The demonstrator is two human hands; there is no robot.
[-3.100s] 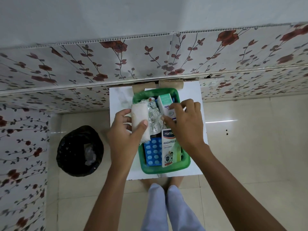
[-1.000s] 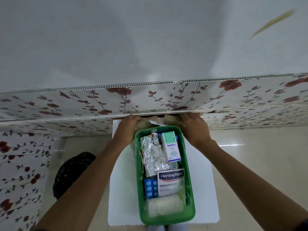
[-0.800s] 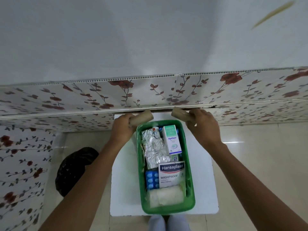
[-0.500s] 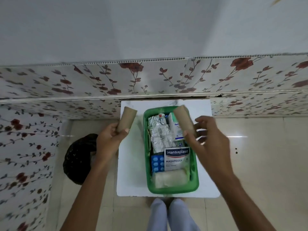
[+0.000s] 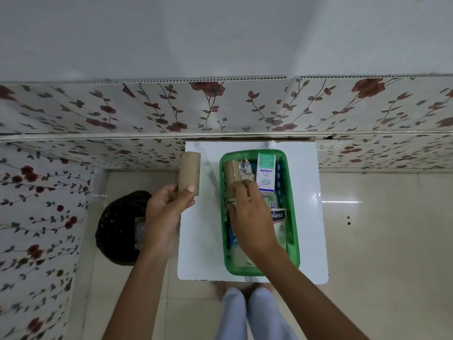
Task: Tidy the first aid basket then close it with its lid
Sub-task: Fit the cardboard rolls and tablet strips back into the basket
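Observation:
A green plastic basket stands on a small white table. Inside lie an Optibes box, a silver foil pack, a Hansaplast box, blue blister strips and a white gauze roll, partly hidden by my right arm. My right hand is over the basket's left side, shut on a brown cardboard tube that points into the basket. My left hand holds a second cardboard tube upright, left of the basket over the table's left edge. No lid is visible.
A black bin with a dark liner stands on the floor left of the table. The table's far edge meets a floral-papered wall. Pale floor tiles spread to the right. My legs show below the table's near edge.
Both hands came back from the wall, each carrying a cardboard tube. The right hand has moved left and lowered its tube into the basket; the left hand stays by the table's left edge.

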